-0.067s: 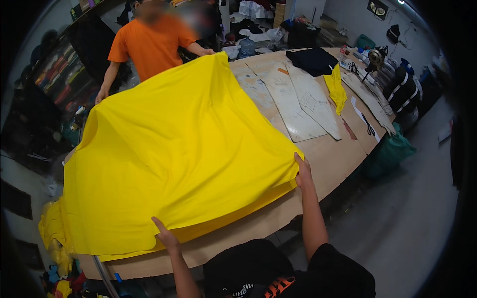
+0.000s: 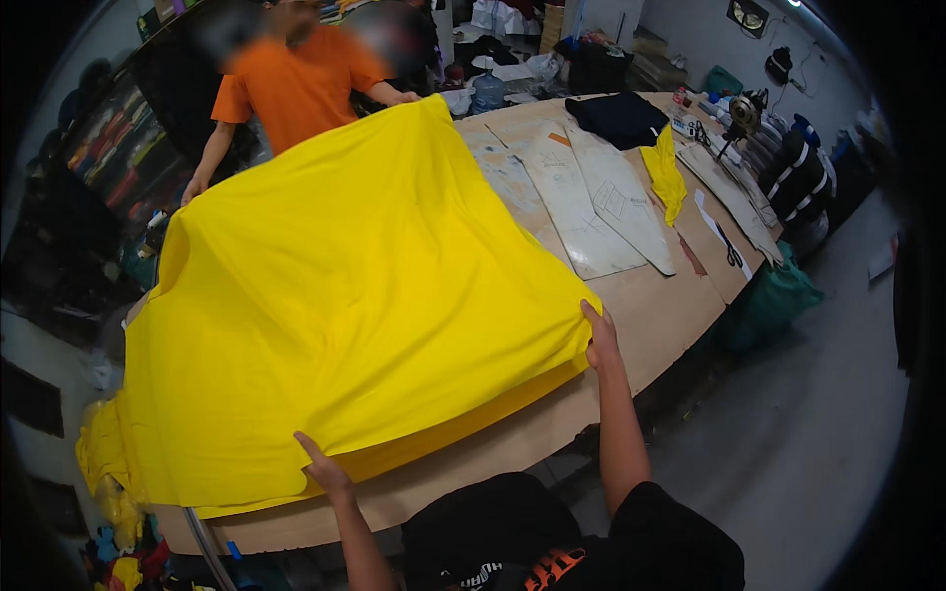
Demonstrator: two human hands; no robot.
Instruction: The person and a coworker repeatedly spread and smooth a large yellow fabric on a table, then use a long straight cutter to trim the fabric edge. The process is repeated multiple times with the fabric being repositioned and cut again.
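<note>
Cloth (image 2: pixel 345 295), yellow, lies over the worktop (image 2: pixel 655 315) toward 9 o'clock; left hand (image 2: pixel 329 477) at 7 and right hand (image 2: pixel 603 343) at 4 pinch its near edge in their fingers (image 2: pixel 591 313), best pulled evenly taut.

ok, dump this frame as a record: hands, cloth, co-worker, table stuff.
left hand: gripping near edge of yellow cloth
right hand: gripping its right near corner
cloth state: spread wide, creased
co-worker: across the table, holding far edge
table, right side: pale flat sheets, scissors, dark cloth
</note>
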